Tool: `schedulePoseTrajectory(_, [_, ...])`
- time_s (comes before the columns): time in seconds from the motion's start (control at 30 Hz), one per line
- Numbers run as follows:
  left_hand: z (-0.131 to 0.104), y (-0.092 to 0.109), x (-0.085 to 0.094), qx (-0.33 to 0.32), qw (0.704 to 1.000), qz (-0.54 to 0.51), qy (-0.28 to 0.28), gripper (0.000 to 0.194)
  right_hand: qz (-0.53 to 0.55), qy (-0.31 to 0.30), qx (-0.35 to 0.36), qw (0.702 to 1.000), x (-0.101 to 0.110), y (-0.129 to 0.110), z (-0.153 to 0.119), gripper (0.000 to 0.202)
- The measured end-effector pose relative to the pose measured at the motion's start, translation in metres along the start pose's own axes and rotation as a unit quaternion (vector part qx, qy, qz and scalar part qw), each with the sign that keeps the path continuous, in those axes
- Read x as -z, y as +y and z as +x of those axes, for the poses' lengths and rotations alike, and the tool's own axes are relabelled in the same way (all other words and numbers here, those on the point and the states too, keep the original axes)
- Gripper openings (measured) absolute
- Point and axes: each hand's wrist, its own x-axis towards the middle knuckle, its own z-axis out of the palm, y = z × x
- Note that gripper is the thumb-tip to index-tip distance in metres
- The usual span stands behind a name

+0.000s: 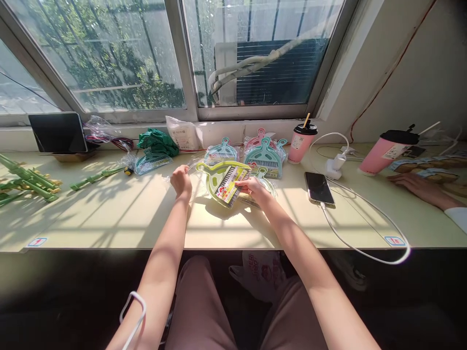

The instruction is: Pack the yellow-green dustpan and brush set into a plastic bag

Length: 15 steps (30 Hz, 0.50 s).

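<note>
The right hand (pixel 253 187) has its fingers closed on a yellow-green mini dustpan set (pixel 222 182), gripping the printed card and brush end that sits inside the pan. The set is tilted up off the desk (pixel 127 214), roughly at the middle and a bit toward the window side. The left hand (pixel 181 181) is just left of it, fingers curled in a loose fist around what looks like the edge of a clear plastic bag (pixel 189 167); can't really tell how tight that hold is.

Behind the hands, against the sill, there's a little row of the same sets already in clear bags: a teal one (pixel 221 151), a bigger teal one (pixel 264 158) with a pink one (pixel 260 137) tucked behind it, and another bagged teal set (pixel 150 163) further left. Two pink lidded cups: one (pixel 302 141) standing upright with a straw, the other (pixel 387 150) lying tilted over to the right.

A phone (pixel 319 188) lies flat just right of the right hand, its white cable (pixel 365 243) looping past the front edge of the desk. Green plastic pieces (pixel 27 182) are piled at the far left, well apart. Another person's hand (pixel 412 183) rests on the desk at the far right. The front strip of desk between the hands and the near edge is bare and sunlit.
</note>
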Motion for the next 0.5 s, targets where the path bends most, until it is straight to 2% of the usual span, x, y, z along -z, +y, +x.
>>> schedulePoseTrajectory(0.1, [0.002, 0.0, 0.0, 0.006, 0.998, -0.055, 0.038, 0.031, -0.012, -0.021, -0.054, 0.998, -0.001, -0.001, 0.009, 0.032])
schedulePoseTrajectory(0.2, [-0.001, 0.006, 0.0, -0.013, 0.996, -0.069, 0.046, 0.024, 0.009, -0.023, -0.048, 0.999, -0.002, 0.002, 0.012, 0.034])
schedulePoseTrajectory(0.33, [-0.011, 0.017, -0.003, -0.102, 0.988, -0.114, 0.033, 0.02, 0.037, -0.023, -0.002, 0.999, -0.009, 0.005, 0.007, 0.03])
schedulePoseTrajectory(0.5, [-0.019, 0.029, -0.007, -0.194, 0.955, -0.222, 0.029, 0.02, -0.006, -0.044, 0.023, 0.999, -0.021, 0.004, 0.002, 0.034])
